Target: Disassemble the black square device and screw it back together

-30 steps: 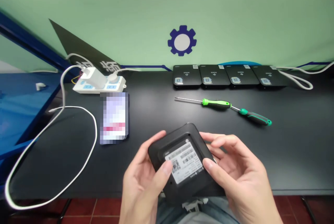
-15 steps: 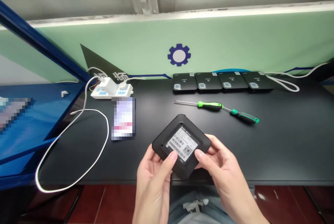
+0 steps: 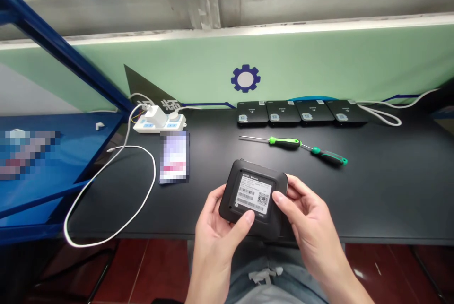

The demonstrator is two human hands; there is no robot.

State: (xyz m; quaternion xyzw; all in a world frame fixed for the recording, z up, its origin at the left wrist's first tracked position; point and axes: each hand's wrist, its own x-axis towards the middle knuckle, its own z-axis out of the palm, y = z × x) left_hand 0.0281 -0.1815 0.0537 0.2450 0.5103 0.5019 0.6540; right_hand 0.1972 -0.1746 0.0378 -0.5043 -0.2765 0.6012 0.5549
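A black square set-top box is held between my two hands, its labelled underside facing up. The white label with barcodes and a QR code covers the middle of that side. My left hand grips the box's lower left, with the thumb on the face just below the label. My right hand holds the right side, its thumb at the label's right edge. Most fingers are hidden beneath the box. Beyond it on the table lie a light-green-and-black screwdriver and a dark-green-and-black screwdriver.
Several similar black boxes stand in a row at the back of the black table. On the left are a white power strip with plugs, a looped white cable and a blurred-out flat item. A blue frame rises at the far left.
The box has turned in my hands from a diamond position to nearly square-on, and the label has turned with it. Both thumbs have shifted slightly. The camera view has tilted up a little.
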